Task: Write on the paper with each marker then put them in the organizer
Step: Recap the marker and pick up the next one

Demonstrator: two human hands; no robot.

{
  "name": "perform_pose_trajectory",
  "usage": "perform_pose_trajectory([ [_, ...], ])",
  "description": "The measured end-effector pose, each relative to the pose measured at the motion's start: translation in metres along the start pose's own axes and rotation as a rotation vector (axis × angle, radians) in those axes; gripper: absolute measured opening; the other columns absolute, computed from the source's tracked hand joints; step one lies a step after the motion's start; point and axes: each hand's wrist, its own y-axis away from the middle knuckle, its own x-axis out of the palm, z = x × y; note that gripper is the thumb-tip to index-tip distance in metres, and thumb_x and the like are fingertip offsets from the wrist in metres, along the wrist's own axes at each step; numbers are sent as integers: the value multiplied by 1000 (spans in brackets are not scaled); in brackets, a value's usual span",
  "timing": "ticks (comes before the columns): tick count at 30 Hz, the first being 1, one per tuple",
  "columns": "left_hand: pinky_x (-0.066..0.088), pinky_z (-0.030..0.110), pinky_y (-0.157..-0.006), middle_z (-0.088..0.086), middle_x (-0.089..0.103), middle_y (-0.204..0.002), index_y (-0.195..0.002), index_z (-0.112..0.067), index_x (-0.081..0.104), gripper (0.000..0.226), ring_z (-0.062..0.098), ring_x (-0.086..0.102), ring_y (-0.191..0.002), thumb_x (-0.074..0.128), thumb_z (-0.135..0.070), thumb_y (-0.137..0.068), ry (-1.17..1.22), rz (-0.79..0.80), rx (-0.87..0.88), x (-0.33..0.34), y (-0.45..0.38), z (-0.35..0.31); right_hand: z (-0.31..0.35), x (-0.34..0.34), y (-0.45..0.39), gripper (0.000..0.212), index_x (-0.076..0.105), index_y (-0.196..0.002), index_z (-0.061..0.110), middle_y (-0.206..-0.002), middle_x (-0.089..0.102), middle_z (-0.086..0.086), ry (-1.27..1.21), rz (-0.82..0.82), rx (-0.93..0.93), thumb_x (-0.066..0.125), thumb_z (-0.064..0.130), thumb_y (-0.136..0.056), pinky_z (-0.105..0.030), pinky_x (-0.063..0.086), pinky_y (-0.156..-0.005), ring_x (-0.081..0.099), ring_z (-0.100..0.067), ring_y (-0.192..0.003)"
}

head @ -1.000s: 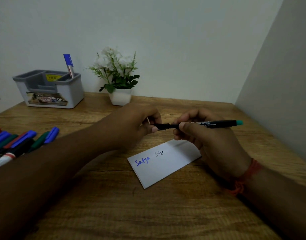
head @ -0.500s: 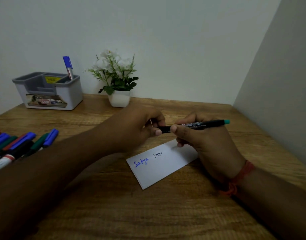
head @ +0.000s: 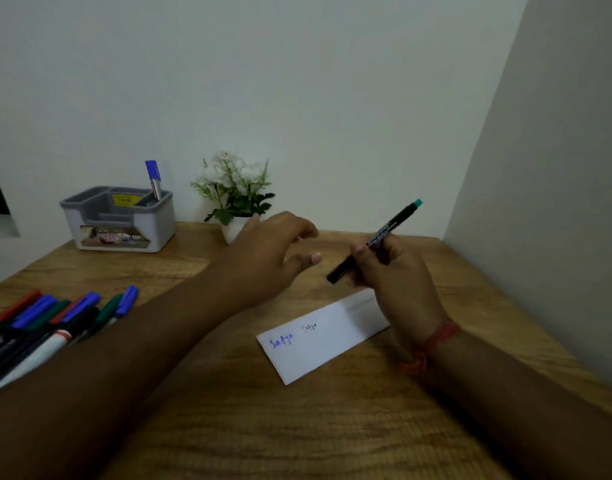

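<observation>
My right hand [head: 394,271] grips a black marker with a teal end [head: 377,242], tilted with the teal end up and to the right, above the white paper [head: 325,344]. The paper lies on the wooden table and bears one blue word and one small dark word. My left hand [head: 273,254] hovers just left of the marker, fingers spread, holding nothing. The grey organizer [head: 124,233] stands at the back left with one blue-capped marker [head: 153,178] upright in it. Several other markers [head: 51,320] lie in a row at the left edge.
A small white pot of white flowers [head: 235,202] stands at the back, between the organizer and my hands. A wall closes off the table on the right. A red thread is tied round my right wrist [head: 432,344].
The left hand has let go of the marker's near end and opened. The right hand has swung the marker from level to tilted, teal end up. The camera has tipped upward.
</observation>
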Motion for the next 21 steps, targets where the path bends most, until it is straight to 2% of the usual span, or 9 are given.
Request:
perform_pose_trajectory([
  [2,19,57,-117,-8,47,-142,-139,-30,43,51,12,43,-131,50,-53,-94,-200,25,-48,-14,-1,10,5,7,-1,19,62,-100,9,-87,73,-10,32,50,12,52,24,-103,-43,62,-78,73,-25,-81],
  [4,10,60,-117,-5,29,-156,-149,-31,26,64,18,26,-144,42,-60,-94,-350,65,-111,-27,-3,21,10,17,-4,22,57,-99,5,-82,71,-15,76,148,23,48,24,-105,-43,61,-69,71,-33,-74],
  [7,0,60,-118,-2,6,-164,-155,-29,5,76,23,4,-151,33,-65,-94,-455,101,-232,-50,0,43,20,36,-12,25,57,-95,5,-70,66,-10,194,301,38,49,27,-104,-38,56,-51,63,-28,-57],
  [10,-1,62,-117,-4,-6,-165,-155,-30,-4,80,24,-7,-151,28,-69,-93,-521,104,-320,-69,13,68,32,58,-27,22,64,-97,11,-71,66,-4,361,372,-20,51,28,-104,-27,50,-45,62,-15,-53],
  [13,0,64,-116,-3,-15,-164,-155,-31,-11,85,26,-14,-150,20,-75,-89,-599,128,-427,-95,41,102,50,95,-48,13,66,-101,18,-80,70,0,519,380,-137,57,27,-101,-20,45,-52,62,-7,-57],
  [17,-7,66,-114,-3,-30,-159,-147,-36,-27,103,27,-29,-145,-15,-92,-61,-664,176,-512,-110,76,140,81,150,-78,11,67,-99,13,-92,71,-4,592,327,-300,67,23,-94,-24,51,-64,67,-17,-79],
  [18,-8,66,-114,-2,-32,-158,-148,-35,-26,102,28,-32,-143,-14,-90,-64,-659,196,-534,-110,81,145,89,164,-87,13,67,-99,11,-93,71,-6,620,327,-327,68,23,-94,-25,50,-65,67,-19,-83],
  [21,-10,66,-113,0,-33,-157,-150,-33,-23,87,29,-36,-141,7,-80,-83,-616,236,-559,-108,87,150,108,206,-116,19,70,-102,6,-103,71,-11,790,335,-389,68,23,-94,-32,53,-78,66,-25,-97],
])
